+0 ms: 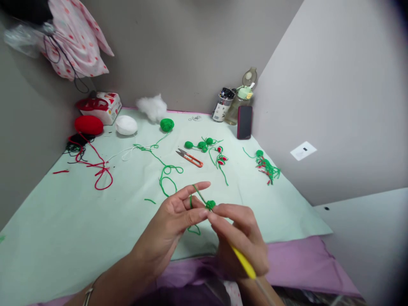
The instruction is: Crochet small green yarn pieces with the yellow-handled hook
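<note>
A small green crochet piece (210, 205) is pinched between the thumb and a finger of my left hand (178, 216). Green yarn loops over that hand's raised index finger and leads down to the piece. My right hand (244, 238) is closed around a crochet hook (244, 262) with a yellow handle, its tip at the green piece. The tip itself is mostly hidden by the fingers. Loose green yarn (168, 170) trails across the table from a green yarn ball (167, 124) at the back.
Orange-handled thread snips (190, 158) lie mid-table beside several finished green pieces (204, 145). More green and red pieces (267, 165) sit right. Red yarn (89, 125), white yarn (126, 126) and stuffing (153, 108) line the back left. A phone (245, 122) leans near a bottle (238, 106).
</note>
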`<state>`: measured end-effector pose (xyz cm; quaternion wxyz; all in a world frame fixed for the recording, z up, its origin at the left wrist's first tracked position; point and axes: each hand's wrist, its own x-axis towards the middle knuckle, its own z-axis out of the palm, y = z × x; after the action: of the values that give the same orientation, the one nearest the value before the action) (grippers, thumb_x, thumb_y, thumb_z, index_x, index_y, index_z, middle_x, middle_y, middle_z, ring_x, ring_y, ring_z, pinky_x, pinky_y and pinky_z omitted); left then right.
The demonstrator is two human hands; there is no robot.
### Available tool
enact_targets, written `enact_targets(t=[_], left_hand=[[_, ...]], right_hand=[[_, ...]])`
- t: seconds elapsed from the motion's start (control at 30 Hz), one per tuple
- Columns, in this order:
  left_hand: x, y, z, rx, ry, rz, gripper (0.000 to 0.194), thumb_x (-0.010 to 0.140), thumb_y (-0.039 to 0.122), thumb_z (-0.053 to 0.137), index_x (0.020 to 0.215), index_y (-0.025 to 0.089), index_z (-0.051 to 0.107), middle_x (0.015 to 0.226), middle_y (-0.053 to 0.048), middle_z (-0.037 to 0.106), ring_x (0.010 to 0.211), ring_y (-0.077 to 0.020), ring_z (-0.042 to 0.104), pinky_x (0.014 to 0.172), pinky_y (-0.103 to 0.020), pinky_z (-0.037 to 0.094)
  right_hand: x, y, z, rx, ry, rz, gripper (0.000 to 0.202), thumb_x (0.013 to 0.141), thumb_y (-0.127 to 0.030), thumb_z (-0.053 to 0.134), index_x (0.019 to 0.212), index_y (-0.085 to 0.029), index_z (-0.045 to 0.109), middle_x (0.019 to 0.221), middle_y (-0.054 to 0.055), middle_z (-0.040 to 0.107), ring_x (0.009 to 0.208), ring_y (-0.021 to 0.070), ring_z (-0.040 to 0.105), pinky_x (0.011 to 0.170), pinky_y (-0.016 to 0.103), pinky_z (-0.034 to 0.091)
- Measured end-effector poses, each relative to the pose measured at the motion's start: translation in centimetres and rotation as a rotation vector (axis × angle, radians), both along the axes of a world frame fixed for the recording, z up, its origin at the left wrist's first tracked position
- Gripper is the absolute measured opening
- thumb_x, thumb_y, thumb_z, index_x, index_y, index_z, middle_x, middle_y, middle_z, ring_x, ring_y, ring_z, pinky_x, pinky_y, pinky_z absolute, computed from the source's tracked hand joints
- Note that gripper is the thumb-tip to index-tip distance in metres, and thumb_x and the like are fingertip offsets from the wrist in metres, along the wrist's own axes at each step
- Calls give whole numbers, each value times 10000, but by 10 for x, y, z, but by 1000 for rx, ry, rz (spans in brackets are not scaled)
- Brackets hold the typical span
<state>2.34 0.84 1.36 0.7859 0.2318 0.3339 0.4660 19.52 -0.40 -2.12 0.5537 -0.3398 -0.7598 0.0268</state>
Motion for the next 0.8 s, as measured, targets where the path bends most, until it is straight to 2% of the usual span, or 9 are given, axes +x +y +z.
enact_targets(t=[0.17, 0.33, 0.5, 0.63, 0.8], left_hand=[[-4, 3, 1, -37, -44, -22, 512, 751, 268, 958, 1239, 261, 805, 803, 35, 611, 836, -115, 577, 848, -231, 445], [-9, 4, 2, 16, 24, 15, 447, 777, 249, 937, 1206, 290, 820, 725, 67, 555, 729, -85, 494, 790, -217, 419], [-10, 3, 4, 57, 124, 72, 364, 758, 294, 941, 1111, 286, 852, 751, 45, 584, 755, -116, 500, 776, -246, 408], [-7, 2, 2, 102, 206, 105, 332, 779, 319, 918, 1104, 318, 853, 785, 31, 595, 818, -148, 532, 783, -269, 410], [-1, -1, -3, 173, 223, 57, 310, 802, 300, 899, 1108, 317, 853, 773, 28, 597, 781, -149, 537, 833, -294, 452]], right_hand=[[-4, 6, 5, -181, 321, 187, 310, 1037, -135, 594, 1257, -273, 763, 1023, 69, 808, 897, 217, 758, 735, 374, 645], [-1, 5, 11, -331, 513, 223, 212, 1048, -196, 604, 1120, -254, 795, 957, 65, 805, 825, 209, 733, 683, 360, 619], [-2, 8, 14, -463, 667, 256, 178, 1047, -247, 622, 1036, -230, 799, 859, 45, 779, 672, 161, 697, 637, 316, 600], [-4, 10, 13, -461, 668, 282, 164, 1042, -251, 635, 1028, -229, 796, 861, 43, 773, 687, 157, 694, 648, 315, 599], [-7, 8, 10, -370, 541, 225, 176, 1040, -216, 632, 1065, -260, 801, 898, 43, 780, 800, 185, 705, 688, 332, 597]])
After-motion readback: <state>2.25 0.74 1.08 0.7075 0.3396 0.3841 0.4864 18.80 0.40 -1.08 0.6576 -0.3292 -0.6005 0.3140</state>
